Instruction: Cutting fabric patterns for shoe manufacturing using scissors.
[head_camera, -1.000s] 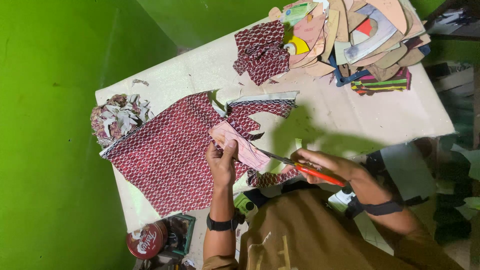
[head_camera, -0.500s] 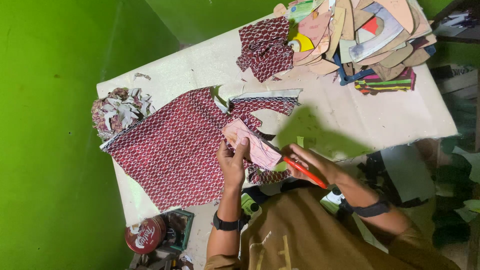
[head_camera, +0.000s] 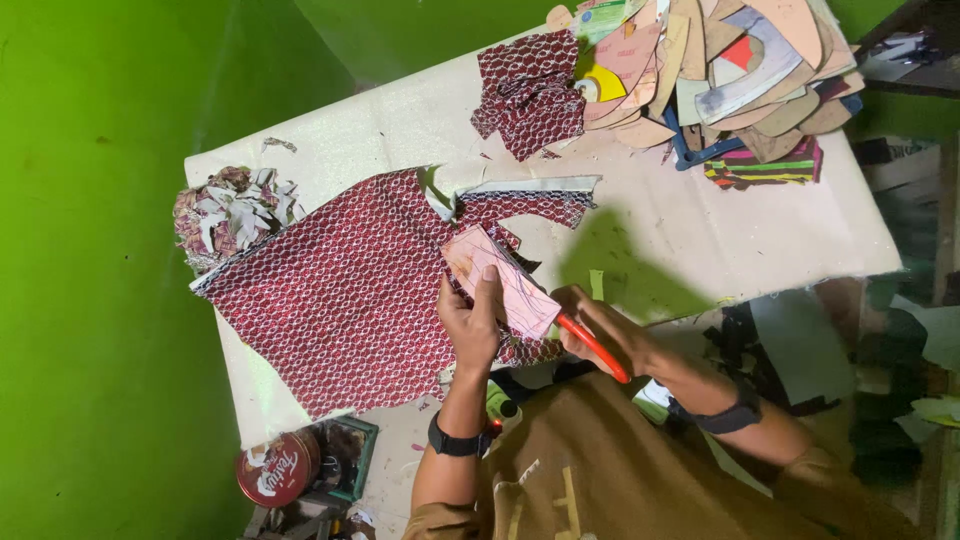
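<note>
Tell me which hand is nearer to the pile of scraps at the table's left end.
Left. The left hand rests on the red cloth closer to the scraps; the right hand, holding scissors, is farther.
</note>
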